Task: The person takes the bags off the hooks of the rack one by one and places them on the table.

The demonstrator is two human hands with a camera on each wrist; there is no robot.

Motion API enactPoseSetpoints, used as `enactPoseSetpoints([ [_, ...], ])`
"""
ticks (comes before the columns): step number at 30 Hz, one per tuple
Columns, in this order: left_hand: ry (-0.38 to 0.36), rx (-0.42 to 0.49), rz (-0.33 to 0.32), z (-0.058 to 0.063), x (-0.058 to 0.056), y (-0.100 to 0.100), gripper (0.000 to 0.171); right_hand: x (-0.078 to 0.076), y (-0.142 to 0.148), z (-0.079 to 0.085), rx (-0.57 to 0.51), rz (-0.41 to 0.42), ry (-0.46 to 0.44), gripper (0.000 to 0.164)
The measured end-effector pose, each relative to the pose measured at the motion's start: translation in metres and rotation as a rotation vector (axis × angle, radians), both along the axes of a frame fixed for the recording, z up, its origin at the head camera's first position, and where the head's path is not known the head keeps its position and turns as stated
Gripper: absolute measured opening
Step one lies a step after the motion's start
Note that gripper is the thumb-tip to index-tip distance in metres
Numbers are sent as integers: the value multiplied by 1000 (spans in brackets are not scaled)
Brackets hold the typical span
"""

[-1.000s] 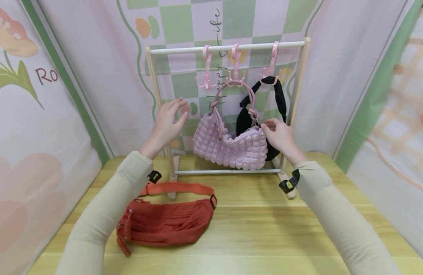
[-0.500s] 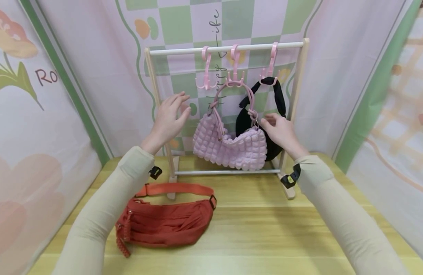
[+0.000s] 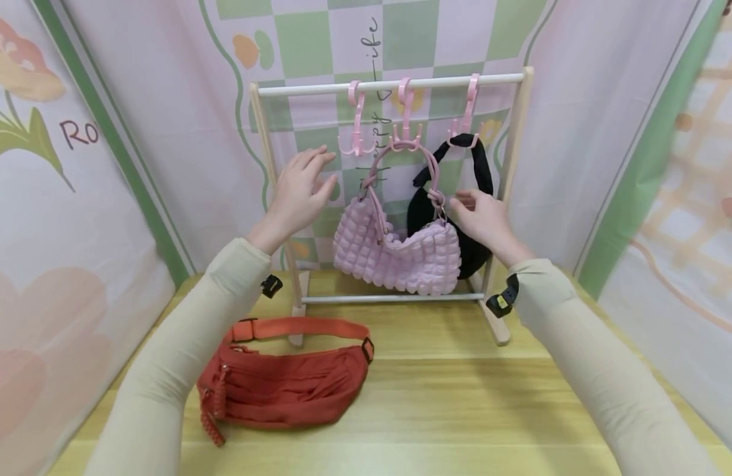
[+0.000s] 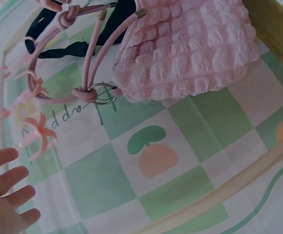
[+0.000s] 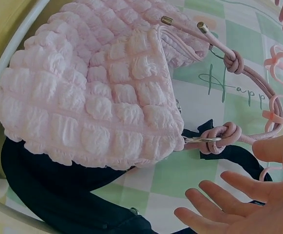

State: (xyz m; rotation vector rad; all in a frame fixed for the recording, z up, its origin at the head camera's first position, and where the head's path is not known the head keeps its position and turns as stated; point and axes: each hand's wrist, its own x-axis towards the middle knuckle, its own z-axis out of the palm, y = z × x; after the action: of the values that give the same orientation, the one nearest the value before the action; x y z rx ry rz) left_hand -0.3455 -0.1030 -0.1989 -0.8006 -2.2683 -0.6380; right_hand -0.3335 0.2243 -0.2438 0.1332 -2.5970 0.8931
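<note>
A puffy lilac-pink handbag (image 3: 401,261) hangs by its looped cord handle from the middle pink hook (image 3: 406,119). Behind it, a black bag (image 3: 421,210) hangs by its strap from the right hook (image 3: 470,109). My left hand (image 3: 297,192) is raised left of the pink bag, near the bare left hook (image 3: 357,132), its fingers apart and holding nothing. Beside the pink bag's right end is my right hand (image 3: 486,218), in front of the black bag. In the right wrist view that hand's fingers (image 5: 229,200) are spread, with nothing in them.
A red waist bag (image 3: 300,387) with an orange strap lies at the front left of the wooden table (image 3: 449,396). The hooks hang on the top rail (image 3: 318,88) of a rack with wooden side posts. Printed cloth walls (image 3: 133,99) stand around the table.
My left hand has risen and shifted a little to the right. Slightly higher than before, my right hand has drawn off the pink bag's end. Both bags hang where they were.
</note>
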Motion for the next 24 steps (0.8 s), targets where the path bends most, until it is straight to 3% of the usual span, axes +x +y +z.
enactPoseSetpoints([
  [14,-57,-111,17,18,-3,5,43,-4,0,10,57,6,-20,51],
  [24,-97,-256,35,28,0,11,47,-5,-2,16,58,7,5,50],
])
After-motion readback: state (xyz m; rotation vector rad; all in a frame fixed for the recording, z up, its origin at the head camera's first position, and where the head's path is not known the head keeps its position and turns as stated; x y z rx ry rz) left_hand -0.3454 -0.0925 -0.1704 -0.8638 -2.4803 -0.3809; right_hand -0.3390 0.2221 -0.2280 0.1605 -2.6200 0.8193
